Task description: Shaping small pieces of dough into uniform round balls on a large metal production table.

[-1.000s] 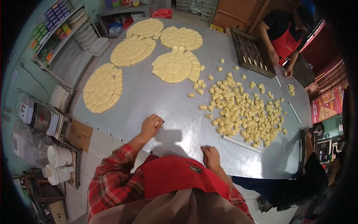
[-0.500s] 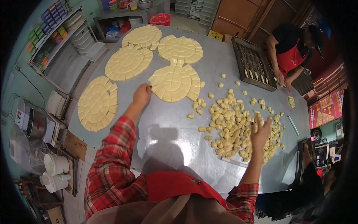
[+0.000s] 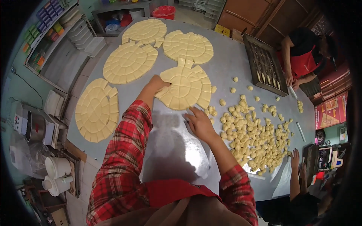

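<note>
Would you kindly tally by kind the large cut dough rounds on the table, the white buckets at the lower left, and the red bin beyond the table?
Dough rounds: 5
White buckets: 2
Red bin: 1
Total: 8

This looks like a bakery workroom. Scored rounds of dough [image 3: 97, 113] cover the left and upper middle of a broad metal bench [image 3: 233, 56], with small dough lumps [image 3: 250, 132] heaped right of centre. A dark baking tray [image 3: 270, 89] sits upper right, near a co-worker's red apron [image 3: 303, 64]; a steel mixing bowl [image 3: 35, 126] and white buckets [image 3: 56, 168] stand at left.
</note>
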The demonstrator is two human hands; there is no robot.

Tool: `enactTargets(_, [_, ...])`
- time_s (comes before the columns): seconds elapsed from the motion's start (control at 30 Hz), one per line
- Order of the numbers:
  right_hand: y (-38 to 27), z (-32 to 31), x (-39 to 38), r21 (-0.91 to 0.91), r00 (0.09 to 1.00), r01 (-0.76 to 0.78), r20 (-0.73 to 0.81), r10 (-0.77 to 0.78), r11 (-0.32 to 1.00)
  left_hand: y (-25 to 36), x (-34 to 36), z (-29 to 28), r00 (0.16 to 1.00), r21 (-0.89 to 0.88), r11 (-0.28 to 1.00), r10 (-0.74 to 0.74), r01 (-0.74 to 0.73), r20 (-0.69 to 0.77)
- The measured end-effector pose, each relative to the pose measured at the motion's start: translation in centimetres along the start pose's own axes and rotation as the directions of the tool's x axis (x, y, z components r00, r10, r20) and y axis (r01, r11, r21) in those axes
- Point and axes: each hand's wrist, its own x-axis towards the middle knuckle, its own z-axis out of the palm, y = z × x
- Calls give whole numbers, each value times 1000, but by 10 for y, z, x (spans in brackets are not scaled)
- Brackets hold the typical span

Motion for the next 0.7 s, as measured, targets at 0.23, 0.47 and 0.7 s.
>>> enactTargets(0.23, [12,81,106,-189,989,2,147,26,982,-19,10,6,955,-231,965,183,-128,234])
enactTargets(0.47, [1,92,121,-271,954,-50,272,126,961,-80,17,-45,966,-581,787,-76,209,245])
enactTargets(0.7, [0,94,123,-295,949,-83,269,166,952,-106,3,-115,998,-249,968,-9,-8,-69])
